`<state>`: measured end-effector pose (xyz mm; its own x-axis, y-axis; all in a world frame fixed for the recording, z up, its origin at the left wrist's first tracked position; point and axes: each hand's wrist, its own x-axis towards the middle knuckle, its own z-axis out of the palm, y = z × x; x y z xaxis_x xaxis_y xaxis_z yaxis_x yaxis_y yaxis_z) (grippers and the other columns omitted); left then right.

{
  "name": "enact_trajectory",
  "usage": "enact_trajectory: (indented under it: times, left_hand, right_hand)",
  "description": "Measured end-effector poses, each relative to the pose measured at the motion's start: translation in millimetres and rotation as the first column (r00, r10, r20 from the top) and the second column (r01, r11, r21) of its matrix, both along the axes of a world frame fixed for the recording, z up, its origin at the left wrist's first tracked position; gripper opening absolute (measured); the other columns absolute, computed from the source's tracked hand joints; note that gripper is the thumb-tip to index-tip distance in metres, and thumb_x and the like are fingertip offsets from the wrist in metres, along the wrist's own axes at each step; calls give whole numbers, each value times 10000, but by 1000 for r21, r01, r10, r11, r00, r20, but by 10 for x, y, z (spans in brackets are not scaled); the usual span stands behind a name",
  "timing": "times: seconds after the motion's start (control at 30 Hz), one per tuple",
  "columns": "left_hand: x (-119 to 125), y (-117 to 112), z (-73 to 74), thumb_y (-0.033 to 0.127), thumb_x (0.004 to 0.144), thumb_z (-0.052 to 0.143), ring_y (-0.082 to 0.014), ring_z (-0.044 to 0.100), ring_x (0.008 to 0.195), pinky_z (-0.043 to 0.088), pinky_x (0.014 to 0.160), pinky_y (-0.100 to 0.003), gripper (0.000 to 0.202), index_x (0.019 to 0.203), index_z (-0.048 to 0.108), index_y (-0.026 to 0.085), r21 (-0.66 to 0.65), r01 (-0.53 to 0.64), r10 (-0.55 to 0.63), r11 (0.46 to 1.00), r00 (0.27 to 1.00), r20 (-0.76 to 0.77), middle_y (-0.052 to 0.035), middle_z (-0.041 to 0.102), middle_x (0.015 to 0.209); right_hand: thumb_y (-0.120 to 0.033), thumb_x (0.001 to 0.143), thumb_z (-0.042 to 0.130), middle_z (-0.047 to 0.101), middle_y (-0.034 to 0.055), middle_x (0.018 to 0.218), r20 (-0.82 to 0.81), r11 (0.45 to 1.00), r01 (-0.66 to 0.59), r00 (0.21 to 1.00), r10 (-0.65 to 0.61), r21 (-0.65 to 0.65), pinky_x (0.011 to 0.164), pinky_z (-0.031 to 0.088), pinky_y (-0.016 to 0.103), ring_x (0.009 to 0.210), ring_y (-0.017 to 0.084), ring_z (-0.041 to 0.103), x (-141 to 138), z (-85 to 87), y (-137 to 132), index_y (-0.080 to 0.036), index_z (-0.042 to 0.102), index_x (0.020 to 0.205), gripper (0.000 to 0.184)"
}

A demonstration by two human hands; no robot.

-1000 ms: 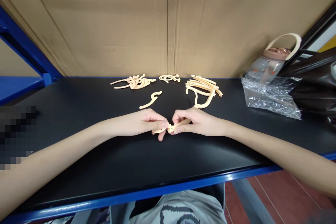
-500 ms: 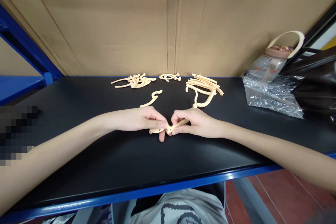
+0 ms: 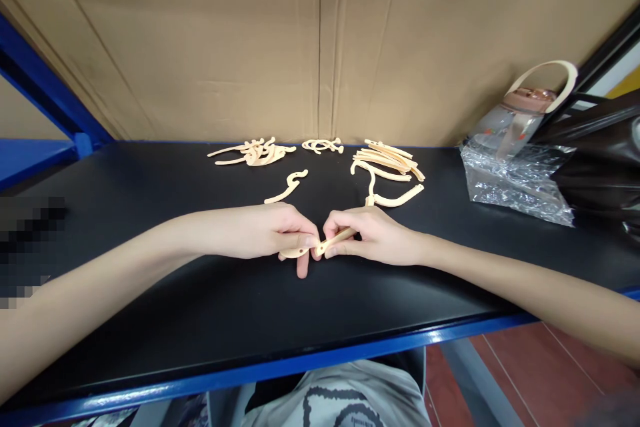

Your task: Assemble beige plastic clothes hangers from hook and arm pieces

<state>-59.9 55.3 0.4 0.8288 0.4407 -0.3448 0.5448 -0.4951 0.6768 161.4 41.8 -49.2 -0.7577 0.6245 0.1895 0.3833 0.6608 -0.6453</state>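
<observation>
My left hand (image 3: 285, 230) pinches a cream-coloured curved flat piece (image 3: 294, 253) with a small hole in it. Beside it my right hand (image 3: 373, 237) closes around a straight cream bar (image 3: 343, 235) with a hole near its end. The two pieces meet at my fingertips; whether they are joined there is hidden by the fingers. Just behind my right hand, a wavy cream strip (image 3: 373, 183) and a curved cream strip (image 3: 400, 198) come together at a small joint. A lone hooked piece (image 3: 287, 188) lies behind my left hand.
Along the back of the black table (image 3: 240, 307) lie a heap of curved cream pieces (image 3: 260, 153), a few thin ones (image 3: 323, 145) and a stack of long strips (image 3: 385, 157). A cardboard wall (image 3: 200, 47) stands behind. At right are a bottle (image 3: 510, 117) and a clear plastic bag (image 3: 517, 180).
The curved strip behind my right hand has swung its far end to the right and towards me. My left hand and its piece have shifted slightly left and closer.
</observation>
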Motion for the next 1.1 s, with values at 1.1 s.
enact_trajectory:
  times: [1.1]
  left_hand:
    - [-95,86,-82,355,956,456,-101,421,627,341,539,-189,317,1041,700,172,-326,54,-30,944,997,76,-26,703,774]
  right_hand:
    - [-342,915,562,655,6,811,-13,983,-67,997,70,172,655,416,225,754,127,612,-73,-12,-45,-187,527,839,176]
